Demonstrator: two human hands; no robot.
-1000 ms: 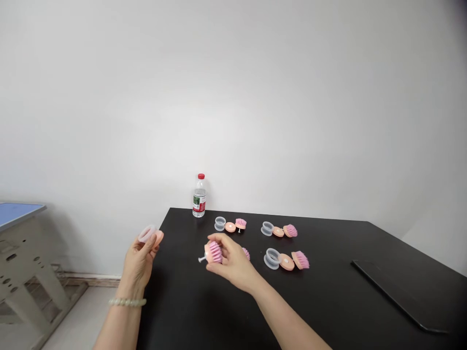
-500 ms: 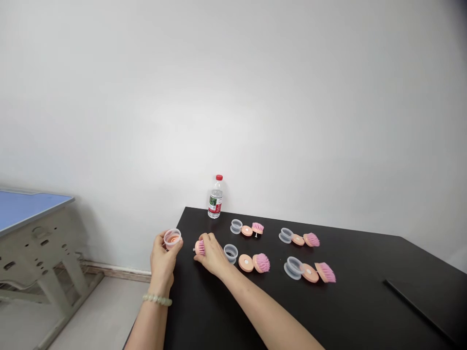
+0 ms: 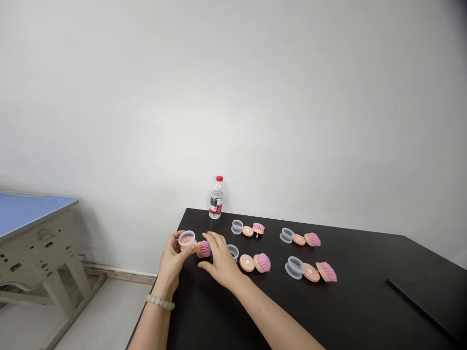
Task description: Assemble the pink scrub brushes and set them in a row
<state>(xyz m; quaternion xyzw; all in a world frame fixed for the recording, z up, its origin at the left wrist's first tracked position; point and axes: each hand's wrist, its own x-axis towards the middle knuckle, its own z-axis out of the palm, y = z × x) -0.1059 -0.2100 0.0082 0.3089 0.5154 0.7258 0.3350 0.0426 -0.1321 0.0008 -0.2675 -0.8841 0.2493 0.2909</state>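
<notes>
My left hand (image 3: 172, 258) is closed around a translucent cup (image 3: 187, 239), with peach-coloured plastic visible inside. Right beside the cup is a peach brush head with pink bristles (image 3: 204, 249), its bristles facing right; whether it rests on the table or touches the cup is unclear. Around the brush head, my right hand (image 3: 221, 260) has its thumb and fingers apart and does not appear to grip it. Behind that hand, another translucent ring-shaped cup (image 3: 232, 252) is partly hidden. A peach disc (image 3: 247, 263) and a pink-bristled brush head (image 3: 262, 262) lie to its right.
On the black table (image 3: 350, 301), several similar sets lie farther back and right, including a translucent cup (image 3: 294, 267) and a brush head (image 3: 327, 271). A water bottle (image 3: 216, 201) stands by the wall. A blue-topped desk (image 3: 32, 209) is at the left.
My left hand has moved right with the cup, closer to the brush head. My right hand's fingers have spread off the brush head, which sits slightly farther right.
</notes>
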